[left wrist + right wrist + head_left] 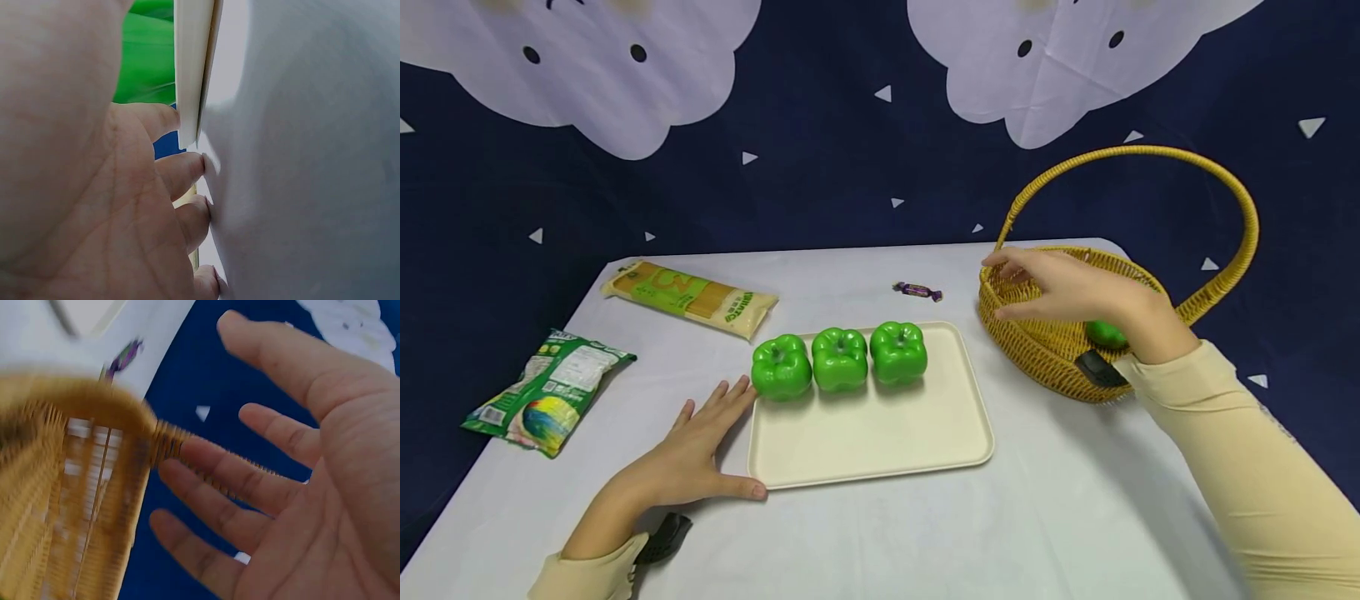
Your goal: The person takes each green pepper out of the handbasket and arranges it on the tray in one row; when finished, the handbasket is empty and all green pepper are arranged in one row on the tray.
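Note:
Three green bell peppers (840,360) stand in a row along the far side of a cream tray (865,450). My left hand (700,454) rests at the tray's left edge, fingers spread and thumb near its front corner; in the left wrist view a fingertip touches the tray rim (192,75). Over the wicker basket (1037,358) at the right hovers my right hand (1071,287), its fingers apart and holding nothing. Inside the basket lies another green pepper (1105,334), partly hidden behind my wrist. The right wrist view shows the palm facing the basket wall (94,487).
A pack of noodles (692,297) lies at the back left, with a green snack bag (550,392) nearer the left edge. Behind the tray is a purple wrapped candy (917,291). The basket's tall handle (1138,151) arches above it. A dark blue cloth (820,192) hangs behind the table.

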### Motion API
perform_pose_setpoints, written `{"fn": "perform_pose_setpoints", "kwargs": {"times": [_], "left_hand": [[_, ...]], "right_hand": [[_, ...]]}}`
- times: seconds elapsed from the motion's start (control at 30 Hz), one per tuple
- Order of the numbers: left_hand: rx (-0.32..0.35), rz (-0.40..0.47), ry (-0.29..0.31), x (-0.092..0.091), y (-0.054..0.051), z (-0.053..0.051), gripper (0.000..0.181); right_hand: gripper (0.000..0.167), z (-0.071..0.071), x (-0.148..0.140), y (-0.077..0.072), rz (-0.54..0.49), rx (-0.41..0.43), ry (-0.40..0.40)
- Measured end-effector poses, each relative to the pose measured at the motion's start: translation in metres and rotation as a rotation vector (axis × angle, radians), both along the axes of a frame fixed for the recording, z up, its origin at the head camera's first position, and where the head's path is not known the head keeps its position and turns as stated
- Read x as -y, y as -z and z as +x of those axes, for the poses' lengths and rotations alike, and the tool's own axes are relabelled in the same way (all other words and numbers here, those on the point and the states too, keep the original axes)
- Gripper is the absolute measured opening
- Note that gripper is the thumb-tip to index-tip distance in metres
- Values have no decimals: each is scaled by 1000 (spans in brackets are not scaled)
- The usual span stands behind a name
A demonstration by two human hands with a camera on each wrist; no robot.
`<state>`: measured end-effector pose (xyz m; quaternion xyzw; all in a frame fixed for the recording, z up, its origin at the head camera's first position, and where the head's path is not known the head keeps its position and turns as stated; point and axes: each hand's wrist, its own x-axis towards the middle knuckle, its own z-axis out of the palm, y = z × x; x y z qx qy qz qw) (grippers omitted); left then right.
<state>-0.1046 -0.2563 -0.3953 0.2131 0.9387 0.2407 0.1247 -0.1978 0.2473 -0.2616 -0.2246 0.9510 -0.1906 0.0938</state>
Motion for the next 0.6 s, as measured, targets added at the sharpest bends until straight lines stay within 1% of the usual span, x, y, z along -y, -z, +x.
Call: {"fn": "perform_pose_setpoints", "kwargs": {"times": [0.07, 0.23, 0.47, 0.6], "left_hand": [[6, 2, -4, 0, 0, 0, 141], [13, 3, -7, 0, -1, 0, 141], [13, 11, -11, 0, 0, 1, 141], [8, 3, -9, 0, 0, 0, 141]], "right_hand": [[71, -2, -12, -2, 19, -6, 21], [85, -6, -38, -4, 66, 35, 104], [106, -8, -66, -8, 218, 115, 246], [114, -8, -76, -8, 264, 159, 299]]}}
